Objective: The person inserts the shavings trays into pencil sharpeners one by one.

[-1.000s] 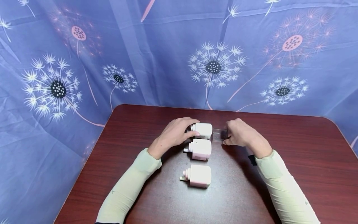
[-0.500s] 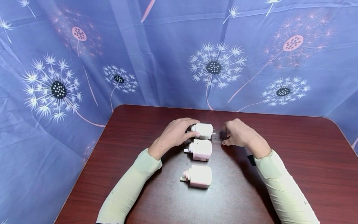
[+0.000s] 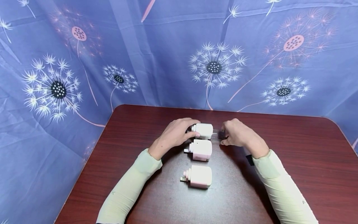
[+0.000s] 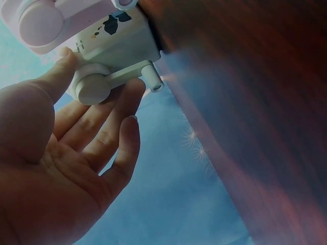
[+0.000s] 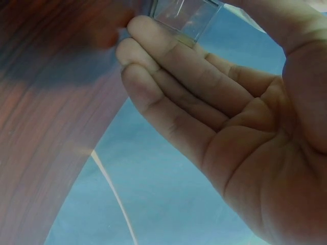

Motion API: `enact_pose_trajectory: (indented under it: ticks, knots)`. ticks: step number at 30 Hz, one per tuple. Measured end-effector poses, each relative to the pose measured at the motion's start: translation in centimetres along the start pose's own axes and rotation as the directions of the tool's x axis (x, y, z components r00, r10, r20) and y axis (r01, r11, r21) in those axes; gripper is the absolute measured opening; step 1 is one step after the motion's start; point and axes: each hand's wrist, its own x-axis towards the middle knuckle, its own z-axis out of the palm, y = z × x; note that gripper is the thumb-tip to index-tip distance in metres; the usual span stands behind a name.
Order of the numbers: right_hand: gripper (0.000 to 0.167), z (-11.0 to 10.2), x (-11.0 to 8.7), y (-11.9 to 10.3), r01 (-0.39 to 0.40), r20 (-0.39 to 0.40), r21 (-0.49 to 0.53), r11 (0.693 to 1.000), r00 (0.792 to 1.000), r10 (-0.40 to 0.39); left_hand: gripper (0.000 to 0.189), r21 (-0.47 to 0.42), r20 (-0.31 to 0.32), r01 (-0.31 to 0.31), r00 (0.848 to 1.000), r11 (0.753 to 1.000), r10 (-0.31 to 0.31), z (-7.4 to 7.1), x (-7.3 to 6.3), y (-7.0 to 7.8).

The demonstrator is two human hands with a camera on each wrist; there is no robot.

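Note:
My left hand [image 3: 174, 133] grips the crank end of a white hand-crank pencil sharpener [image 3: 204, 130], its thumb on the near side and fingers on the far side. In the left wrist view, the sharpener's crank [image 4: 127, 75] and dark printed markings show. Thin rods stick out of the sharpener's right end towards a dark front part [image 3: 221, 134] with clear plastic around it. My right hand [image 3: 237, 134] holds that front part between thumb and fingers. In the right wrist view, the clear plastic piece [image 5: 186, 18] lies at the fingertips; the thumb's tip is out of frame.
Two pinkish crank sharpeners lie nearer on the dark wooden table [image 3: 139, 199]: one pink sharpener [image 3: 202, 150] close beside the white one, another pink sharpener [image 3: 200, 176] farther towards me. A blue dandelion-print curtain [image 3: 167, 62] hangs behind the table's back edge.
My right hand has shifted slightly left, bringing the dark front part a little closer to the white sharpener's body. The left hand and the pink sharpeners stay where they were.

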Motion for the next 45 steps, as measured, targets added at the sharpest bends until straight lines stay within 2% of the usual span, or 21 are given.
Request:
enact_pose_trajectory:
  ticks: [17, 26, 36, 45]
  knots:
    - [0.024, 0.2, 0.5, -0.5, -0.016, 0.031, 0.030, 0.999, 0.999, 0.015, 0.053, 0.012, 0.009, 0.008, 1.000, 1.000, -0.008, -0.1, -0.1, 0.1]
    - [0.025, 0.3, 0.7, -0.6, -0.012, 0.018, 0.030, 0.999, 1.000, 0.011, 0.054, 0.007, 0.011, 0.001, 1.000, 1.000, -0.002, -0.1, 0.0, 0.1]
    - [0.025, 0.4, 1.2, -0.7, 0.036, 0.004, 0.029, 0.999, 0.999, -0.036, 0.055, 0.006, 0.014, 0.010, 1.000, 1.000, -0.010, -0.1, -0.1, 0.1]
    - [0.022, 0.6, 1.5, -0.9, 0.042, -0.004, 0.035, 0.999, 0.999, -0.042, 0.054, 0.014, 0.008, 0.001, 1.000, 1.000, -0.001, 0.0, 0.0, 0.1]
